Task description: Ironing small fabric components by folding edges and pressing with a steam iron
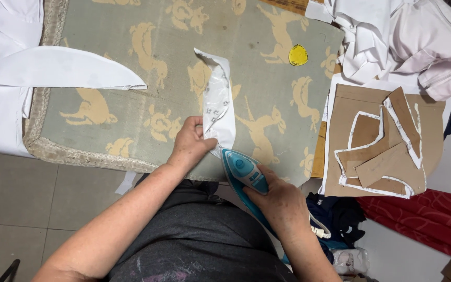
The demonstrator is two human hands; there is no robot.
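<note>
Head view: the left hand (191, 142) pinches the near end of a curved strip of white fabric with a pale printed lining (218, 104), fingers closed on its lower edge. The strip lies on a grey-green padded ironing mat patterned with tan deer and rabbits (131, 73) and runs from the hand toward twelve o'clock, its far end curling up near the mat's middle. The right hand (283, 206) is wrapped around the handle of a teal and white electric iron (244, 169), holding it firmly; the iron's nose points to about eleven o'clock and touches the strip's near end just beside the left fingertips, at the mat's near edge.

At about ten o'clock from the hands, a long crescent-shaped white fabric piece (58, 70) rests across the mat's left edge, over more white cloth. At one o'clock, well apart from the strip, a small yellow oval disc (298, 55) sits on the mat. At three o'clock, beside the mat, lies a stack of brown cardboard pattern pieces edged with white fabric (382, 143). Beyond it, at about two o'clock, is a heap of crumpled white garments (408, 36). At four o'clock, red cloth (424, 219) lies lower down, with dark fabric nearer the person's dark grey top (194, 240).
</note>
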